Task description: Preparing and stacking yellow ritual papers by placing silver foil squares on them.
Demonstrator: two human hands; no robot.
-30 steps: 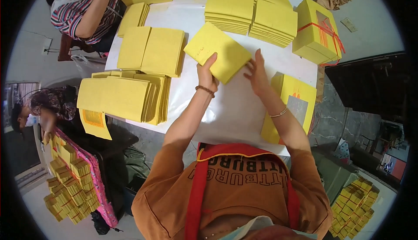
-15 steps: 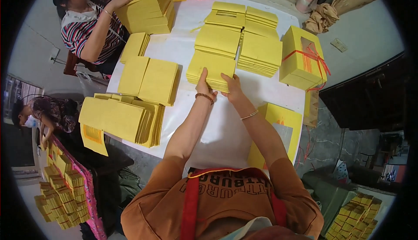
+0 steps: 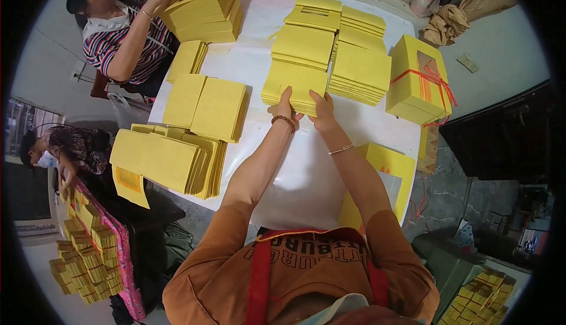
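A stack of flat yellow paper pieces lies at the near end of the rows in the table's middle. My left hand grips its near edge, thumb on top and fingers mostly hidden. Beside it my right hand holds the near right corner, its thumb also over the top. Directly beyond, another yellow stack touches this one, and a neighbouring stack stands to the right.
More yellow stacks fill the table's left side. A yellow box tied with red ribbon stands at the right edge; another yellow box is partly behind my right forearm. A co-worker handles yellow pieces at far left.
My hands and the stack have moved slightly forward, closing up against the stack beyond. The whole view has shifted a little. The co-worker's hand has lifted a yellow piece.
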